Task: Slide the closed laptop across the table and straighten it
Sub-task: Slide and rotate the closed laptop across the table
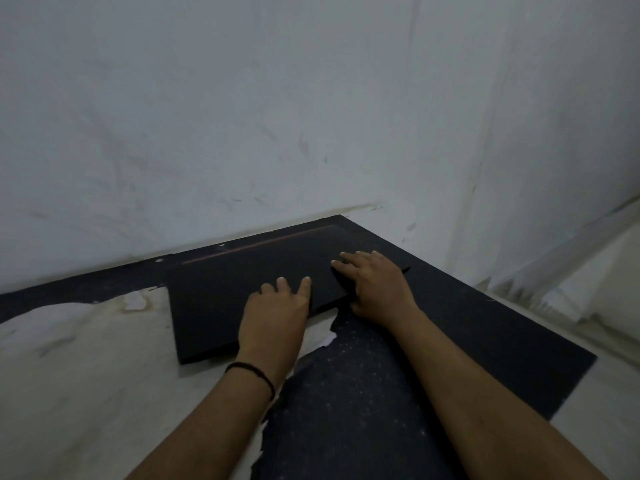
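Note:
A closed black laptop [235, 299] lies flat on the table [467, 334], skewed, its far edge near the wall with a thin reddish line along it. My left hand [273, 317] rests palm down on the lid near its front right part, fingers spread. My right hand [377, 289] lies over the laptop's right corner, fingers on the lid and thumb at the edge. Neither hand lifts it; both press flat on it.
The table has a dark top with its covering peeled away, baring pale patches [86, 358] at the left and front. A white wall [277, 116] stands right behind the table. The table's right edge [575, 382] drops to a pale floor.

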`<state>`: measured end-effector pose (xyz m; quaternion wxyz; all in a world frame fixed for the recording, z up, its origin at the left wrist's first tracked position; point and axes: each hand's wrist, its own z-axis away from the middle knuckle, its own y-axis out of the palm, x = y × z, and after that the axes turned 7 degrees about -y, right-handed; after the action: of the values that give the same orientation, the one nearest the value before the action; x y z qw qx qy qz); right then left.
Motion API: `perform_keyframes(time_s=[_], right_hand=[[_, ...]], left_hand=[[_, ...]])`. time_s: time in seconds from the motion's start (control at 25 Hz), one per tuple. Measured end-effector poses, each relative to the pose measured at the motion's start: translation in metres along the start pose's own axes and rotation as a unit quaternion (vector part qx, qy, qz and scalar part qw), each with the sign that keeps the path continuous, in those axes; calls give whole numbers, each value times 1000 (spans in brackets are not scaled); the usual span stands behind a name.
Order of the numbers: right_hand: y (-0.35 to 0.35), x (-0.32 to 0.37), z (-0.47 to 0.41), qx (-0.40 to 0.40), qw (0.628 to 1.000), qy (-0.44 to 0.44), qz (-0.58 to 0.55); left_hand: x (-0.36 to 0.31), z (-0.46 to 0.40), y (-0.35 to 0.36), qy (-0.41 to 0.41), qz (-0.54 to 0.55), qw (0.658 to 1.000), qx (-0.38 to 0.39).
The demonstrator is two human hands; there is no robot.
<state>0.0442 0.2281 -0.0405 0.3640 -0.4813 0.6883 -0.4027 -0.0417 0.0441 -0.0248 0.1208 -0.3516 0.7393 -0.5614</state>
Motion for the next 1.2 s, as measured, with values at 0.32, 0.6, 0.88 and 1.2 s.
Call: perform_keyframes(time_s=[0.32,0.6,0.88,1.2], right_hand=[[-5,14,-1,3,1000,-6,-12],[-8,36,-3,32,998,-8,55],[-7,66,6,-43,995,22,87],[-4,65,4,-15,999,23,47]], left_hand=[[12,15,9,-122,36,992,5],[41,11,16,-57,48,997,-14],[55,30,25,-189,108,974,-55],[63,18,20,-75,10,997,10]])
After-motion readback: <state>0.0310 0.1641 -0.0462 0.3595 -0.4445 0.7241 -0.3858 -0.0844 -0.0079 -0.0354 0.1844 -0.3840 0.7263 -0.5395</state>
